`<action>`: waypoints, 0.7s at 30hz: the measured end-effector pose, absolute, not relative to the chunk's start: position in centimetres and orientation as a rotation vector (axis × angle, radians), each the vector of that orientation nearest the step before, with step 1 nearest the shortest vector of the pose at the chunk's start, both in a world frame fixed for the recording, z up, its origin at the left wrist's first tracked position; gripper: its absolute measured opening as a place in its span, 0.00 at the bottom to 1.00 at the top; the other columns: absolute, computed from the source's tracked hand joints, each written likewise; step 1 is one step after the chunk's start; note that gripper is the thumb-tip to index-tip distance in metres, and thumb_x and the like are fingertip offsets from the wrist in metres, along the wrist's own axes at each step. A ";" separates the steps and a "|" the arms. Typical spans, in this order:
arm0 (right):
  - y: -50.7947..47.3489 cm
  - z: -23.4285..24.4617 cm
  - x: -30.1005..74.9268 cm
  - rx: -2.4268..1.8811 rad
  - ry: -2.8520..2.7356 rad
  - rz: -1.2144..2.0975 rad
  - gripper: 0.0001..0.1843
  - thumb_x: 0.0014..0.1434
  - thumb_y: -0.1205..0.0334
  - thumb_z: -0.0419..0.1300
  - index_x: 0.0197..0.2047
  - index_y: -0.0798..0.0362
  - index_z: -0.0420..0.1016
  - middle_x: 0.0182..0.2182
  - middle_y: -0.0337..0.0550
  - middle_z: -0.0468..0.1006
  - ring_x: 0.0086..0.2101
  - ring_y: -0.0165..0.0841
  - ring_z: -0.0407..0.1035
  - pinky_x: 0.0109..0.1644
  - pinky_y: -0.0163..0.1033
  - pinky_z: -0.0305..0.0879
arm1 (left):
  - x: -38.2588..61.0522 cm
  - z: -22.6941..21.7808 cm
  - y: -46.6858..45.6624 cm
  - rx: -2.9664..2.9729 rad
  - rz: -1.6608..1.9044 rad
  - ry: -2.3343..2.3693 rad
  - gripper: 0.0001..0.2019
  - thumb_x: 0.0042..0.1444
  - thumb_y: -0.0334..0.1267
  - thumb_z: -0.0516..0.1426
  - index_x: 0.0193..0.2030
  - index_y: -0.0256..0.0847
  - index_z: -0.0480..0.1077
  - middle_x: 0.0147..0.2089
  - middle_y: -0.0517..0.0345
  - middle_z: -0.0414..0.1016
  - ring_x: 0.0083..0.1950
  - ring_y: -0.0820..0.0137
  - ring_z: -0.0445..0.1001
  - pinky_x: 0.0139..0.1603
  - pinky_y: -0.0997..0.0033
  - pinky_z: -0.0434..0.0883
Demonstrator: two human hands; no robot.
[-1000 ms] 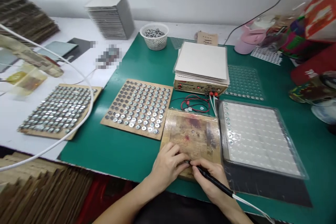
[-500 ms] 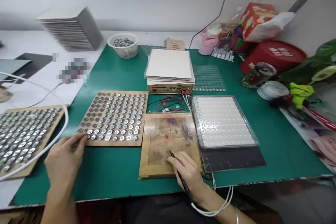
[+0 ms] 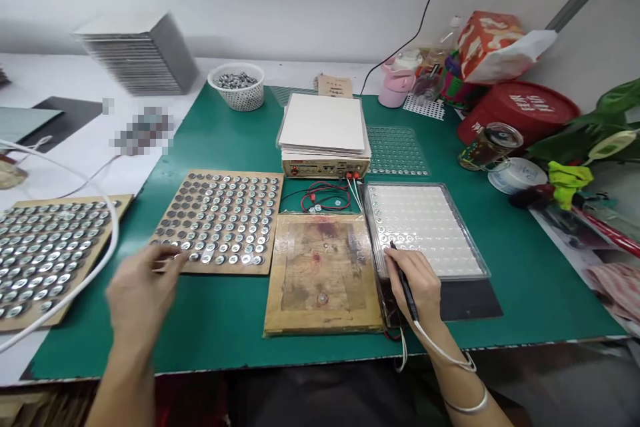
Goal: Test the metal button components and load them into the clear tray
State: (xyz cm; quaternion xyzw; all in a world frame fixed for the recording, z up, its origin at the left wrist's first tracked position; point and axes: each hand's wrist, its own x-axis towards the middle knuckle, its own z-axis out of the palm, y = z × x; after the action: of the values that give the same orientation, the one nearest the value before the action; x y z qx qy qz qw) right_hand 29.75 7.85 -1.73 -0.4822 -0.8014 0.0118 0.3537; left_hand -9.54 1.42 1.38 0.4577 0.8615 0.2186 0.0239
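My left hand (image 3: 143, 280) is blurred and hovers at the front edge of a wooden board (image 3: 220, 197) set with rows of metal discs, its fingers nearest the front discs. I cannot tell if it holds anything. My right hand (image 3: 413, 283) grips a black wired pen (image 3: 405, 283) with a white cable, its tip over the left side of a clear tray (image 3: 425, 230) of white pads. A stained wooden work board (image 3: 323, 273) lies between my hands, with a single metal disc (image 3: 323, 299) near its front.
A bench power supply (image 3: 325, 169) with red and black leads stands behind the work board, under a stack of white sheets. A second disc board (image 3: 50, 260) lies at the left. Also on the green mat are a basket of metal parts (image 3: 236, 88) and a perforated sheet (image 3: 397, 150).
My right hand has moved right and away from the work board to the clear tray. A disc now shows where that hand was. My left hand has lifted slightly at the disc board.
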 end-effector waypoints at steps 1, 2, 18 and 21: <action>7.7 -1.6 29.8 -1.247 -2.056 0.035 0.08 0.64 0.71 0.55 0.42 0.55 0.74 0.32 0.47 0.77 0.34 0.38 0.70 0.41 0.42 0.67 | -7.5 1.1 1.1 1.569 0.771 2.491 0.10 0.56 0.47 0.57 0.34 0.42 0.72 0.32 0.60 0.75 0.35 0.67 0.73 0.34 0.72 0.65; 7.5 -1.4 29.7 -1.247 -2.029 0.047 0.07 0.63 0.71 0.56 0.42 0.54 0.74 0.33 0.47 0.78 0.35 0.38 0.71 0.42 0.43 0.68 | -5.2 0.7 0.8 1.697 0.829 2.266 0.10 0.57 0.46 0.56 0.35 0.43 0.72 0.34 0.60 0.76 0.35 0.67 0.74 0.36 0.72 0.67; 3.2 -1.2 23.1 -1.300 -1.917 1.222 0.10 0.55 0.64 0.54 0.32 0.54 0.78 0.24 0.40 0.78 0.24 0.31 0.72 0.28 0.32 0.64 | 5.9 -3.2 -0.2 2.373 0.814 1.668 0.06 0.63 0.37 0.54 0.38 0.40 0.71 0.29 0.58 0.70 0.32 0.69 0.65 0.31 0.70 0.64; 3.6 -0.8 23.0 -1.303 -1.958 1.224 0.10 0.55 0.65 0.54 0.30 0.54 0.77 0.22 0.39 0.77 0.23 0.30 0.71 0.27 0.31 0.63 | 6.3 -3.1 -0.2 2.344 0.800 1.679 0.06 0.63 0.37 0.55 0.38 0.40 0.72 0.30 0.58 0.70 0.32 0.69 0.65 0.31 0.69 0.64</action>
State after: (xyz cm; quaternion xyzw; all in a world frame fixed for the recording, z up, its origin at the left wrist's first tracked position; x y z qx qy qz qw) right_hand 23.01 3.57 -0.80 -0.4770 -0.7163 0.4477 0.2428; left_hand 6.33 -0.25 -3.08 0.7811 0.5596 0.2666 0.0746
